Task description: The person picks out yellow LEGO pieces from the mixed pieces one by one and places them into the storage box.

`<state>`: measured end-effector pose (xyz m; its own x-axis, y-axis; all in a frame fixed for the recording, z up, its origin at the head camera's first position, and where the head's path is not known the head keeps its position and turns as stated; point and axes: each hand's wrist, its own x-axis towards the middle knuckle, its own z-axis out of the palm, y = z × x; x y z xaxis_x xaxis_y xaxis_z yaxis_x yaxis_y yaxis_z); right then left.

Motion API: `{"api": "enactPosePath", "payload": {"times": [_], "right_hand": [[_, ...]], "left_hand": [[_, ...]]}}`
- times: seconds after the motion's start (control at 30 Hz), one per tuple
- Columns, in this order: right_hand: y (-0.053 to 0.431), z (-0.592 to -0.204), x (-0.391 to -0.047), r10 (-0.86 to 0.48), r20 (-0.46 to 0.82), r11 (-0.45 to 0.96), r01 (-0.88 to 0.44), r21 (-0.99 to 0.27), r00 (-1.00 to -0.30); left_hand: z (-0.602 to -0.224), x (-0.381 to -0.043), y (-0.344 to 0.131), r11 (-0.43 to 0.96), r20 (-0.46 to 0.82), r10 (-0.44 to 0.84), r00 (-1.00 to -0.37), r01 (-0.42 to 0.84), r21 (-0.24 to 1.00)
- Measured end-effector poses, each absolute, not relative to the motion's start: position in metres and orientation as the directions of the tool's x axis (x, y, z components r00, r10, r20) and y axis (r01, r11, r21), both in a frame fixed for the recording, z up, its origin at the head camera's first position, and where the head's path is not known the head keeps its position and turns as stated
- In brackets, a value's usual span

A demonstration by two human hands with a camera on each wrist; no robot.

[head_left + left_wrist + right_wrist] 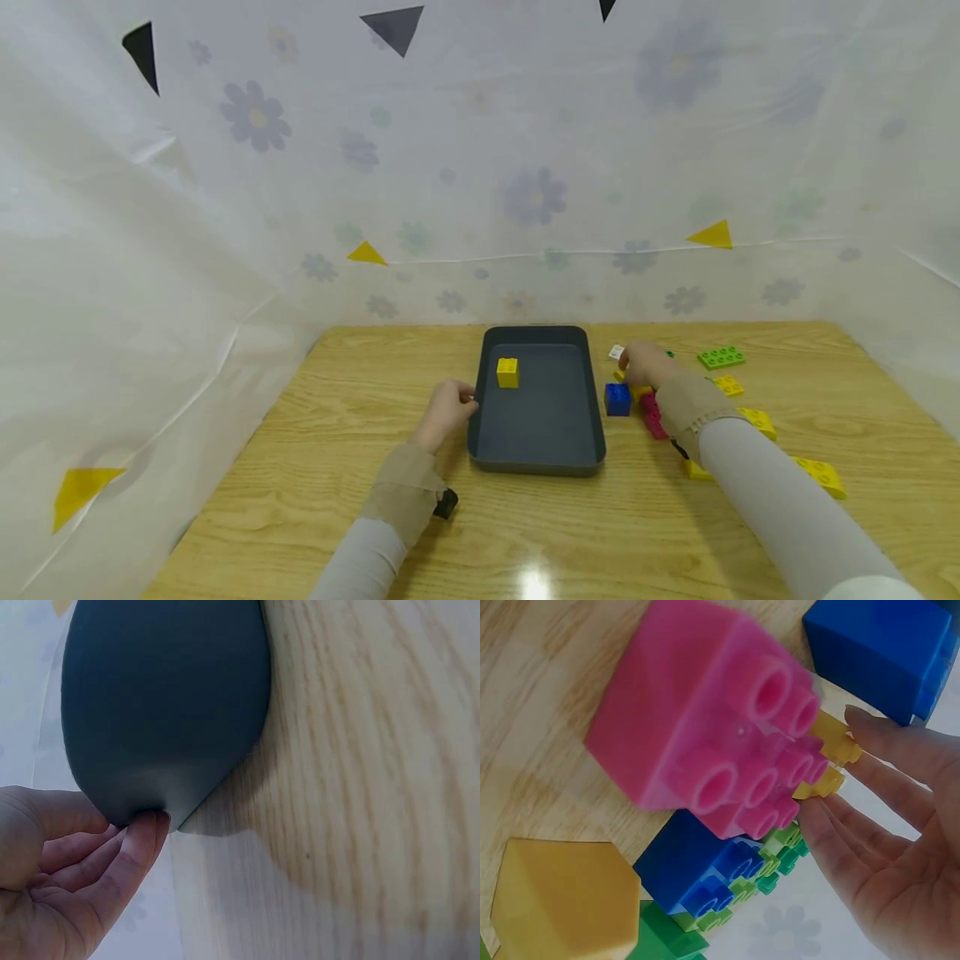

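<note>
At the left side of a dark grey tray [540, 429], my left hand [444, 412] pinches the rim between thumb and fingers. One small yellow brick [507, 373] sits inside the tray, toward its back left. To the right of the tray, my right hand [649, 365] reaches down among loose toy bricks. Its thumb and fingertips are at either side of a yellow brick [831, 736], seen in the right wrist view just beyond a pink brick [667, 705]. A blue brick [618, 400] stands close by the hand, between it and the tray.
A white brick [617, 352] lies behind the right hand, with a light green brick [722, 357] farther right. Several yellow bricks, one of them near the right forearm [821, 477], are spread over the wooden table [337, 475]. A flowered sheet [536, 196] hangs behind the table.
</note>
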<state>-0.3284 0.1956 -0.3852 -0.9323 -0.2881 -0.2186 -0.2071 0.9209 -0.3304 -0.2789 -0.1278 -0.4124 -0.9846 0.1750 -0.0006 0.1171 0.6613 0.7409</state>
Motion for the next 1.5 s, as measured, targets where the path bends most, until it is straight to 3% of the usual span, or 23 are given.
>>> {"api": "enactPosePath", "payload": {"times": [0.6,0.8,1.07,1.5], "right_hand": [[0.197,-0.384,-0.328,-0.291,-0.214,0.908,-0.199,-0.369,-0.933],[0.199,-0.381,-0.333,-0.292,-0.22,0.878,-0.17,-0.447,-0.931],[0.194,-0.365,-0.339,-0.318,-0.111,0.83,-0.219,-0.512,-0.942],[0.162,-0.35,-0.338,-0.354,0.056,0.821,-0.339,-0.459,-0.934]], "left_hand": [[-0.411,-0.278,-0.128,0.663,-0.004,0.174,-0.985,0.114,0.74],[-0.41,-0.277,-0.128,0.659,-0.018,0.167,-0.986,0.099,0.745],[-0.41,-0.279,-0.128,0.663,-0.028,0.154,-0.988,0.082,0.744],[-0.412,-0.279,-0.129,0.673,-0.022,0.161,-0.987,0.093,0.734]]}}
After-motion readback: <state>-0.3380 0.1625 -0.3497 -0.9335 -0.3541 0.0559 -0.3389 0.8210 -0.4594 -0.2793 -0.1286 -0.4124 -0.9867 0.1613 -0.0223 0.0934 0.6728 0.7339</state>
